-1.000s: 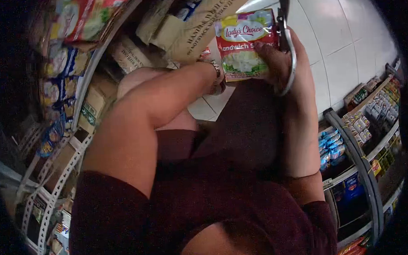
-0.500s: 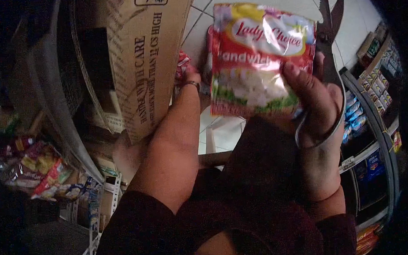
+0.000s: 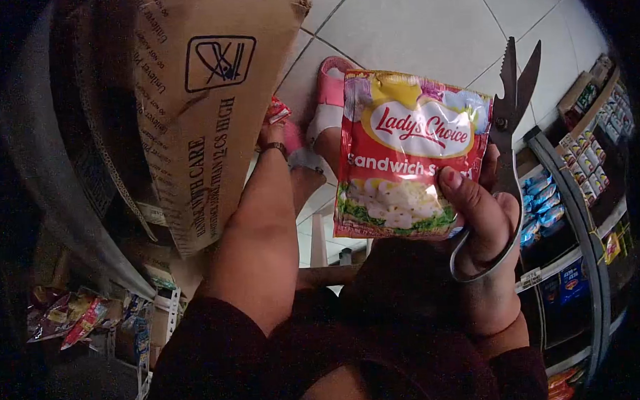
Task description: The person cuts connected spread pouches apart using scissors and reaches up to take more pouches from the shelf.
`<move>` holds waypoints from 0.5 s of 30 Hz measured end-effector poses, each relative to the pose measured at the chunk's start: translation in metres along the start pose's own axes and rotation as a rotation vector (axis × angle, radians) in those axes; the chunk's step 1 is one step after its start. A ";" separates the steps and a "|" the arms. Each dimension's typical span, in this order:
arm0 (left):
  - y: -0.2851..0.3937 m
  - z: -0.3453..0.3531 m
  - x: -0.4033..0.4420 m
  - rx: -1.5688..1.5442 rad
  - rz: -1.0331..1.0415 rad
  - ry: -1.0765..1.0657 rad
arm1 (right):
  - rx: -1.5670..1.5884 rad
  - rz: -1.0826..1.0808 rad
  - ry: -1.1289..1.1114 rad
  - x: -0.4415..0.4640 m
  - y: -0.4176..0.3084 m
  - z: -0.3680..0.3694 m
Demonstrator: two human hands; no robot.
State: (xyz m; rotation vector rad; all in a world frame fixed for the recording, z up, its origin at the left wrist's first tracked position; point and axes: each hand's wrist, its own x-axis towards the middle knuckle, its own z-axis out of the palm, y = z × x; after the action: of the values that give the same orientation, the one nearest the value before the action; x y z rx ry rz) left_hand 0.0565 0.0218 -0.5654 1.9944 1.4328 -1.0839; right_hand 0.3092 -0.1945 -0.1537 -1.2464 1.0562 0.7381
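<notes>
My right hand (image 3: pixel 479 215) grips a Lady's Choice sandwich spread pouch (image 3: pixel 413 144), its thumb pressed on the front. The same hand has a pair of scissors (image 3: pixel 507 123) hooked on it, one handle loop around the thumb and the dark blades pointing up, apart. Farther off, my left hand (image 3: pixel 270 136), with a band at the wrist, reaches down beside a cardboard box (image 3: pixel 191 144). A crumpled red packet (image 3: pixel 278 111) shows at its fingers, which are closed on it and partly hidden by the box edge.
Pale floor tiles (image 3: pixel 398 28) lie ahead, with a foot in a pink slipper (image 3: pixel 330 90) behind the pouch. Shelving with blue packs (image 3: pixel 542 206) and small cans (image 3: pixel 585 159) stands at the right. Packaged goods (image 3: pixel 81 318) hang at the lower left.
The pouch and scissors sit lower in view and the box shows more of its top. My left hand and the red packet have shifted left, toward the box.
</notes>
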 end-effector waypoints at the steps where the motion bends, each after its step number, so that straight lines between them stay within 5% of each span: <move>1: 0.000 -0.004 -0.001 -0.049 0.003 0.044 | 0.007 -0.004 0.004 -0.001 -0.001 0.002; 15: 0.074 0.028 0.017 -0.283 -0.207 -0.043 | -0.118 -0.068 -0.056 -0.001 -0.007 0.009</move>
State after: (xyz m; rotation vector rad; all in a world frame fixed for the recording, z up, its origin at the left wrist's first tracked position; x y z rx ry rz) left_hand 0.1182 -0.0157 -0.6014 1.6455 1.6947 -0.9383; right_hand 0.3175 -0.1868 -0.1504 -1.3482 0.9316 0.7876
